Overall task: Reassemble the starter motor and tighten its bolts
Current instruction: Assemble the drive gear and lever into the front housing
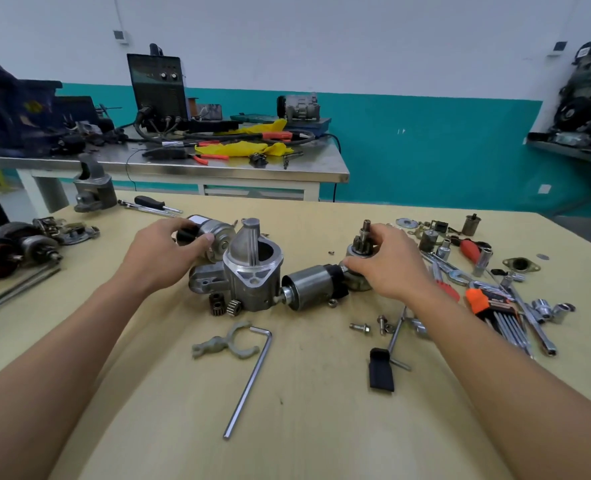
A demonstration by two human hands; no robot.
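The starter is lying in pieces on the bench [304, 427], so the job is looking barely begun: the nose housing [252, 268] is standing upright mid-bench with the solenoid [309, 287] lying on its side just to its right, two small gears [225, 304] are sitting loose at its base, the fork [225, 345] is lying alone nearer the person, and two bolts [370, 325] are waiting untightened near the hex key [249, 379]. Everything is yet to be fitted and bolted. Both arms are reaching forward, palms down. The left hand [164, 251] is closing its fingers and thumb around the motor body [211, 233] behind the housing, seemingly gripping it. The right hand [386, 261] is curling over the pinion drive [361, 239], fingertips touching it, thumb near the solenoid's black end; whether it is gripping firmly I cannot tell
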